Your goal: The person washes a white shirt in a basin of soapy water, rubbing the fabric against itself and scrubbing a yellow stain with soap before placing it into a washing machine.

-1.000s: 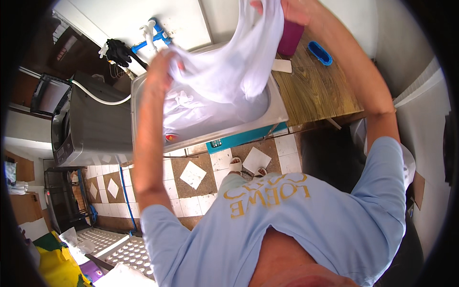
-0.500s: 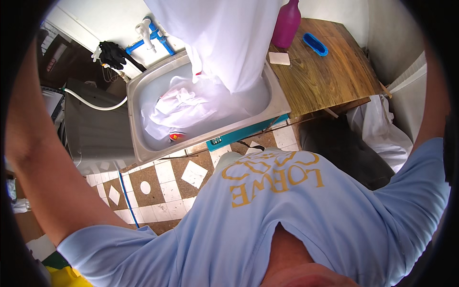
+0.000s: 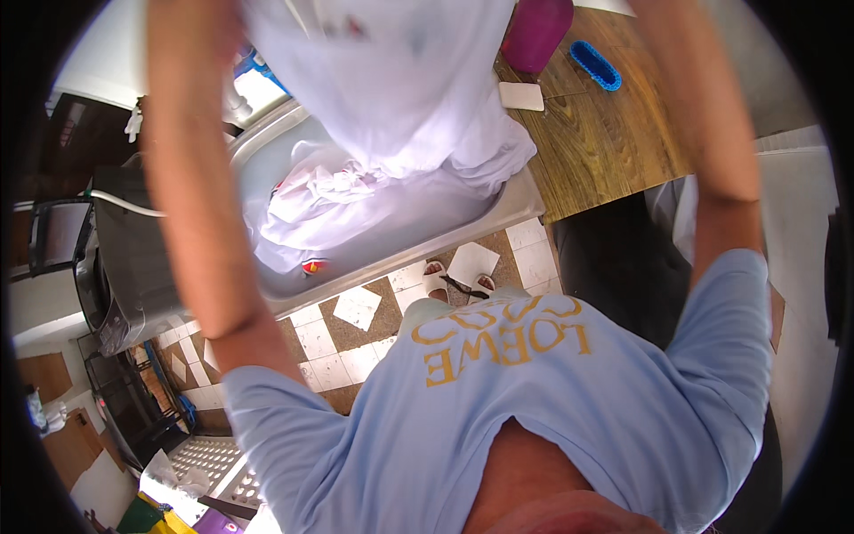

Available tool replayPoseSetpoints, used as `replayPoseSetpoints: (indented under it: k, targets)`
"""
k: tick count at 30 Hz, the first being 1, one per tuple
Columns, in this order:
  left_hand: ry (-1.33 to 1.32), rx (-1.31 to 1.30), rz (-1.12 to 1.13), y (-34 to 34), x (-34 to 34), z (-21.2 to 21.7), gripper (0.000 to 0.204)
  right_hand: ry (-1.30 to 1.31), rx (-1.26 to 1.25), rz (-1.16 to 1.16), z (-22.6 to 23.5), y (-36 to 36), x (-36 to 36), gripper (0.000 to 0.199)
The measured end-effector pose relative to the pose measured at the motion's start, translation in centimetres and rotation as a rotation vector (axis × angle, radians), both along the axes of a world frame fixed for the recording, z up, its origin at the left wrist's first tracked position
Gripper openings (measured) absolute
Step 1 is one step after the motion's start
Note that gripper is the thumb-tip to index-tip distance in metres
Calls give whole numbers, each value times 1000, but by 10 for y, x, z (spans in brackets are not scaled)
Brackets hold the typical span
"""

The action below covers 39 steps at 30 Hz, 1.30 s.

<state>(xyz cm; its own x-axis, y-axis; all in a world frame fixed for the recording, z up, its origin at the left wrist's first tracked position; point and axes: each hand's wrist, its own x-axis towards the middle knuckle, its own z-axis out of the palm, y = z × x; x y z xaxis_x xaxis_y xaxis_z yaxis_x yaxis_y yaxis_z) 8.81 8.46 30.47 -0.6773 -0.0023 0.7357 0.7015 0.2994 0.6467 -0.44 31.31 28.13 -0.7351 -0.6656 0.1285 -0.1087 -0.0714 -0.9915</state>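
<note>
White cloth [image 3: 400, 89] — wet, limp, likely heavy; best gripped at top edge. Hands out of frame — grasp untellable.

both raised forearms lift a white garment [image 3: 400, 80] over the metal sink [image 3: 525, 209]

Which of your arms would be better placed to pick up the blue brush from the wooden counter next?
Probably the right. The right arm rises over the wooden counter, close to the blue brush; the left arm stands across the sink, beyond the raised white garment. Both hands are out of view.
</note>
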Motion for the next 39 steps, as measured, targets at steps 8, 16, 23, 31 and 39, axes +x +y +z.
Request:
replayPoseSetpoints:
  k: [8,16,23,31,39]
  targets:
    - [-417,-469,679,5,-16,-333,27,778,580,-399,-277,10,46,14]
    - [-965,-219,437,-31,-42,-389,32,120,543,-469,-340,-47,54,37]
    - [-406,-589,650,3,-30,-375,44,627,889,-473,-336,-68,31,52]
    - [-967,-416,144,-26,-48,-383,49,479,827,-447,-374,-88,11,46]
    - [-512,-104,518,18,-58,-378,26,-843,-259,-446,-363,-104,-14,37]
